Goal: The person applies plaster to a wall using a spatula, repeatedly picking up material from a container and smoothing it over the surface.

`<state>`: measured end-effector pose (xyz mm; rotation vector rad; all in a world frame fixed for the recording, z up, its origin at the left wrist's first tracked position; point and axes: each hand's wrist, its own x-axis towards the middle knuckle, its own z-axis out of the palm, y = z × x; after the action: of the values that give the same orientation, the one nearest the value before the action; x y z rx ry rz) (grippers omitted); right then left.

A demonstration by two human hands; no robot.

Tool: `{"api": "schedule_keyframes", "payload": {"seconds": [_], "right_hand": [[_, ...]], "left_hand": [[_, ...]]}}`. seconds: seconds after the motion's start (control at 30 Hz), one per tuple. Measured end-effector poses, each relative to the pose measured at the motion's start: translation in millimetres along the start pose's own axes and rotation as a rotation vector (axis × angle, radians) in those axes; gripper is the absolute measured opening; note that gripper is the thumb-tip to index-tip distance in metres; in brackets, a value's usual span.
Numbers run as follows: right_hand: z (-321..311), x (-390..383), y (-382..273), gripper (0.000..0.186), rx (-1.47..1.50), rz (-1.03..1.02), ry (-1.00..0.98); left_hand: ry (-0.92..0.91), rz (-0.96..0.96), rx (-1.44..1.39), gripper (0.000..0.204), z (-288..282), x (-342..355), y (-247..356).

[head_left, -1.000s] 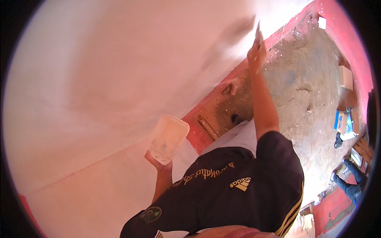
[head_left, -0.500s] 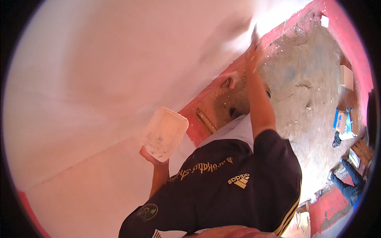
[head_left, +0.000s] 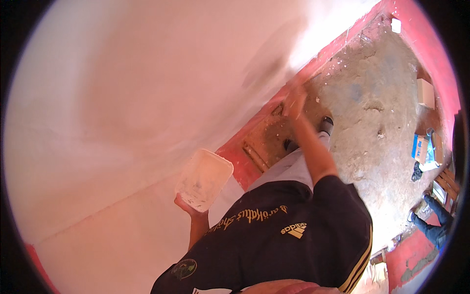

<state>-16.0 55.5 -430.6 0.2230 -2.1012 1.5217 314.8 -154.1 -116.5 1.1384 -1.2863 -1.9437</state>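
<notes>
My left hand (head_left: 190, 207) is closed on a shallow white plastic tub (head_left: 205, 179) with rounded corners, gripping its lower end. Whitish smears and grey marks show inside the tub. My right hand (head_left: 295, 102) reaches out beside the pale wall (head_left: 147, 88), above its pink lower band. Motion smears its fingers, so I cannot make out whether they hold something. A blurred shadow falls on the wall close to that hand.
Bare, stained floor (head_left: 372, 103) spreads to the right, and my shoe (head_left: 327, 125) rests on it. Along the far right stand a cardboard box (head_left: 426, 93) and a blue-and-brown carton (head_left: 419, 148). Another person's legs (head_left: 431, 223) show at the lower right.
My right hand has swept down and slightly left along the wall, toward me. The tub in my left hand sits slightly lower in view. More of my shoe now shows.
</notes>
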Motion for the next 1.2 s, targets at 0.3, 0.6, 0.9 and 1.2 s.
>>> {"api": "schedule_keyframes", "payload": {"seconds": [0.3,0.6,0.9,1.2], "right_hand": [[55,18,-97,0.024,0.129,0.297,0.017],[-14,64,-13,0.027,0.039,0.105,0.241],[18,10,-114,0.029,0.051,0.175,-0.216],[-121,49,-164,0.019,0.44,0.522,-0.509]], "left_hand": [[-0.055,0.012,-0.004,0.064,-3,12,-5],[-0.036,-0.018,-0.148,0.064,-11,9,-7],[-0.163,0.081,-0.108,0.061,-11,24,-27],[-0.245,-0.037,-0.34,0.055,58,-1,-21]]}}
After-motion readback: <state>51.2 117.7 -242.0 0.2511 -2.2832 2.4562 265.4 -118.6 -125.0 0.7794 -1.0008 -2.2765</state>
